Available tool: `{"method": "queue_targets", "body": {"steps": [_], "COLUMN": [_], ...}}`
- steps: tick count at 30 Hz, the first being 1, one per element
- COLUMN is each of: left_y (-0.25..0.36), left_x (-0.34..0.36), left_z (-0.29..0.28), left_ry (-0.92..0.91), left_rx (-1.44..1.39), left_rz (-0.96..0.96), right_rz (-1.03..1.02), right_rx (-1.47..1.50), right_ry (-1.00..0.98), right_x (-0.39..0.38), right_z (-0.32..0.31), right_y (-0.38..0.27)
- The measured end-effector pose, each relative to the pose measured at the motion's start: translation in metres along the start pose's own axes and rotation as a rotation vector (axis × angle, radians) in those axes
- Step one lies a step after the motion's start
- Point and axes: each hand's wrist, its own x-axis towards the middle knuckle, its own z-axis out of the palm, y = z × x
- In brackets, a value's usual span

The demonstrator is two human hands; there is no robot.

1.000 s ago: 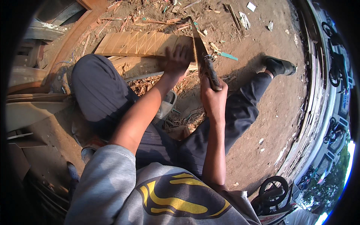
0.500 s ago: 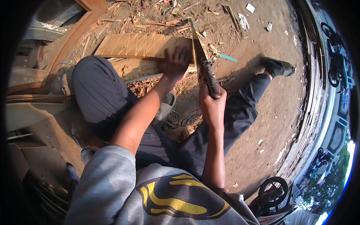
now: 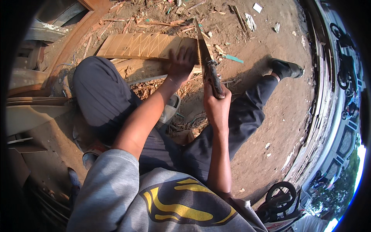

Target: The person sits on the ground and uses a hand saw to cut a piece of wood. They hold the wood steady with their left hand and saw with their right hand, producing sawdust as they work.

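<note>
A flat wooden board (image 3: pixel 135 46) with zigzag pencil-like lines lies across a wood block (image 3: pixel 139 71) on the ground ahead of me. My left hand (image 3: pixel 181 65) presses on the board near its right end, palm down with fingers spread. Closed around the dark, worn handle of a handsaw (image 3: pixel 203 46) is my right hand (image 3: pixel 217 102). The saw's blade points away from me, its toothed edge along the board's right end. How deep the teeth sit in the wood cannot be made out.
Wood chips and splinters (image 3: pixel 150 89) litter the dirt around the board. A teal strip (image 3: pixel 233 58) lies right of the saw. Wooden frames (image 3: pixel 73 42) stand at the left, and my outstretched leg (image 3: pixel 251 104) reaches to the right. A wheel (image 3: pixel 281 197) shows at lower right.
My right hand and the handsaw have shifted very slightly away from me. The left hand keeps its place on the board.
</note>
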Motion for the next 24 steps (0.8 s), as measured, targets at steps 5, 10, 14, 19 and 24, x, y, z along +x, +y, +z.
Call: {"method": "queue_targets", "body": {"steps": [5, 10, 14, 19, 24], "left_y": [-0.005, -0.004, 0.001, -0.008, -0.005], "left_x": [-0.002, -0.003, 0.000, -0.004, 0.001], "left_z": [-0.012, -0.008, -0.011, -0.011, -0.018], "left_ry": [0.080, 0.043, -0.068, 0.065, -0.003], "left_rx": [-0.106, -0.119, -0.022, -0.053, -0.081], "left_rz": [0.053, 0.029, 0.001, 0.054, 0.039], "right_rz": [0.092, 0.068, 0.054, 0.127, 0.076], "right_rx": [0.063, 0.077, 0.058, 0.092, 0.088], "right_ry": [-0.014, 0.016, 0.024, -0.024, -0.003], "right_x": [-0.085, -0.029, 0.008, -0.075, -0.056], "right_z": [-0.022, -0.006, 0.005, -0.024, -0.010], "right_y": [-0.007, 0.011, 0.007, -0.008, -0.006]}}
